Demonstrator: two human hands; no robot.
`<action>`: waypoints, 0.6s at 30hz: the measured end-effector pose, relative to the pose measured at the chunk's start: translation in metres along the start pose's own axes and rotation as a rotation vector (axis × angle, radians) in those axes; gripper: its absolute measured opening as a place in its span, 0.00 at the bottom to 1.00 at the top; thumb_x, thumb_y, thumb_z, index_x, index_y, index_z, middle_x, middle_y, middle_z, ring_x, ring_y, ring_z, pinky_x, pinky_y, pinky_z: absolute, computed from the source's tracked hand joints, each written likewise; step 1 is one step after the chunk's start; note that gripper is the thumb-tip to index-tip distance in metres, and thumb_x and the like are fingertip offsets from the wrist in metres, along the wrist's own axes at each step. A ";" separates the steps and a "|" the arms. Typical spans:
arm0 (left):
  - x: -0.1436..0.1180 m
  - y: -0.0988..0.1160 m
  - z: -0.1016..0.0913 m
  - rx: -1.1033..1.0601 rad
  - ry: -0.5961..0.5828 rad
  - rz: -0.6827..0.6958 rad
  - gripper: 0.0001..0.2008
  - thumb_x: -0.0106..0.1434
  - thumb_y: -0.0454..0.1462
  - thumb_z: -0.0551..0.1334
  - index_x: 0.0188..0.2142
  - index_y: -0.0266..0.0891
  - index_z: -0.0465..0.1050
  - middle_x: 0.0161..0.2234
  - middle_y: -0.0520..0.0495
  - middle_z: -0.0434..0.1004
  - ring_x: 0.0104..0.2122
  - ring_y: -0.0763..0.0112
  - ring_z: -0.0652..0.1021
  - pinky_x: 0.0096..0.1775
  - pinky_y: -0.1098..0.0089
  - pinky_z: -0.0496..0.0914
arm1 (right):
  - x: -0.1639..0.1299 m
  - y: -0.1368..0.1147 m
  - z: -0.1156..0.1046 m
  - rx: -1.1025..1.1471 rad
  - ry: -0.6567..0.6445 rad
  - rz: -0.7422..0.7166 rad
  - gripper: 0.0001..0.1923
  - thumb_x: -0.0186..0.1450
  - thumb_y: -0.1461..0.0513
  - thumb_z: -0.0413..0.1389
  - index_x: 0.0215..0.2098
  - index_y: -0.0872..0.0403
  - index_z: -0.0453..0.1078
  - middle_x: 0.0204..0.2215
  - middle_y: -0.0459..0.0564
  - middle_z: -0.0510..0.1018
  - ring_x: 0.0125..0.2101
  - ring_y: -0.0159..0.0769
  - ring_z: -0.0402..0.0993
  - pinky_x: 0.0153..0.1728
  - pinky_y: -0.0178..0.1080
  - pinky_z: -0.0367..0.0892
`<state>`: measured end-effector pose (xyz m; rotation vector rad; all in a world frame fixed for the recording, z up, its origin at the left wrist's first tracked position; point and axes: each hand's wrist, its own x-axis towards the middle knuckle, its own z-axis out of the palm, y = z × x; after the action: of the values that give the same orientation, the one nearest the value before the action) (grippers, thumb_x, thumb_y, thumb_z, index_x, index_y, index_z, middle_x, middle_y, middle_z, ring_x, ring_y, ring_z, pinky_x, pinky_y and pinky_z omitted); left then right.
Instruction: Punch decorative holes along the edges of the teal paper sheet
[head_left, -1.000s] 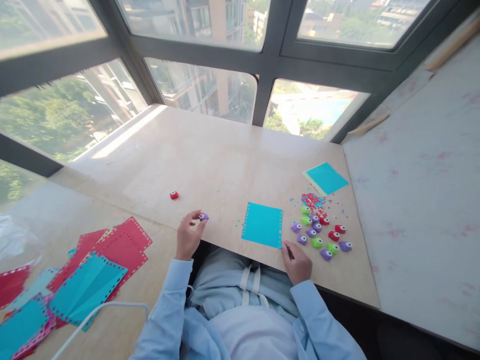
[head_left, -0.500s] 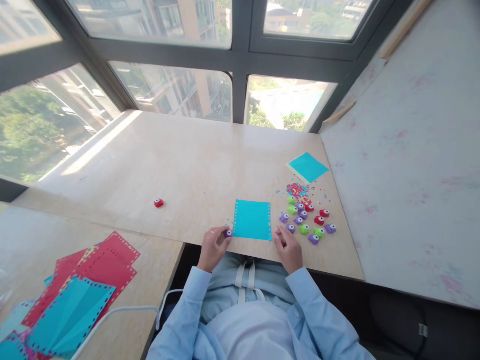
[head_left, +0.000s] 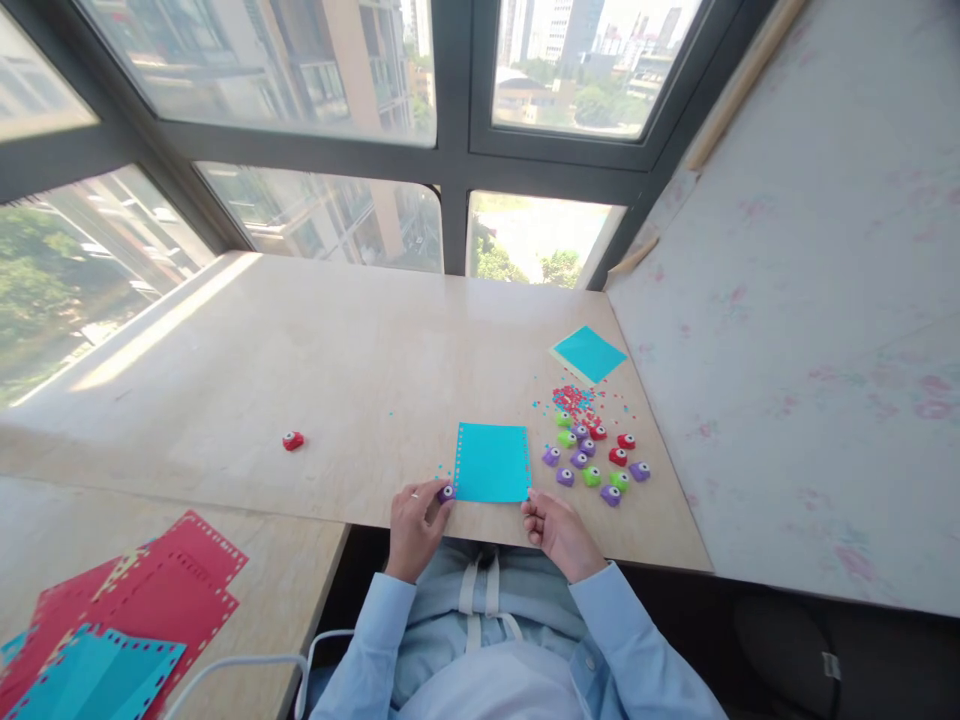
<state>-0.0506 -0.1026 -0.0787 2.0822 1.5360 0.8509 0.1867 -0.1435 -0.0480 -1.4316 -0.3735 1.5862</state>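
Note:
A square blue sheet of paper point(head_left: 492, 463) lies on the table in front of me, with small punched holes along its left and right edges. My left hand point(head_left: 417, 522) is closed on a small purple hole punch point(head_left: 446, 493) with a single eye, at the sheet's lower left corner. At the lower right corner, my right hand point(head_left: 559, 530) pinches the paper's edge, its other fingers curled. Several purple, green and red hole punches point(head_left: 591, 476) of the same form stand to the right of the sheet.
Red and blue paper dots point(head_left: 574, 402) are heaped behind the punches, below a stack of blue paper point(head_left: 589, 353). One red punch point(head_left: 292, 441) sits apart at left. Punched red sheets point(head_left: 180, 570) and blue sheets point(head_left: 105, 672) lie lower left, near a white cable point(head_left: 247, 660).
My right hand has moved left to the sheet's lower right corner and taken hold there. My left hand stays with the purple punch at the left corner. The camera view has shifted.

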 end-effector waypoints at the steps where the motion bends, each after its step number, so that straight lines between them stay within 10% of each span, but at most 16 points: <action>1: 0.000 0.000 0.000 -0.001 0.003 0.002 0.13 0.63 0.43 0.59 0.46 0.46 0.74 0.43 0.45 0.80 0.42 0.58 0.76 0.44 0.58 0.67 | 0.001 -0.001 0.002 -0.014 -0.025 0.025 0.16 0.55 0.51 0.61 0.27 0.54 0.67 0.23 0.47 0.75 0.17 0.28 0.69 0.12 0.29 0.59; 5: 0.000 0.000 -0.001 -0.012 -0.002 -0.008 0.13 0.63 0.42 0.60 0.46 0.47 0.74 0.42 0.46 0.80 0.42 0.58 0.76 0.44 0.57 0.67 | 0.011 -0.006 0.012 -0.199 -0.042 0.031 0.19 0.57 0.49 0.60 0.22 0.54 0.63 0.16 0.41 0.69 0.12 0.24 0.64 0.08 0.25 0.50; 10: -0.001 -0.002 -0.003 -0.061 0.010 -0.030 0.13 0.62 0.41 0.61 0.47 0.46 0.74 0.41 0.46 0.80 0.41 0.60 0.77 0.44 0.59 0.70 | 0.030 -0.009 0.019 -0.465 0.066 -0.120 0.11 0.57 0.57 0.59 0.23 0.55 0.66 0.18 0.44 0.74 0.15 0.29 0.72 0.11 0.28 0.64; 18: -0.004 -0.004 -0.003 -0.117 0.032 -0.055 0.13 0.61 0.41 0.62 0.46 0.45 0.75 0.40 0.46 0.79 0.41 0.61 0.76 0.44 0.60 0.70 | 0.034 0.002 0.018 -0.216 0.034 -0.164 0.07 0.56 0.60 0.59 0.27 0.55 0.68 0.19 0.43 0.76 0.24 0.38 0.79 0.23 0.34 0.75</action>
<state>-0.0567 -0.1055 -0.0802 1.9437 1.5144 0.9347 0.1738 -0.1119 -0.0651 -1.5463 -0.6415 1.4204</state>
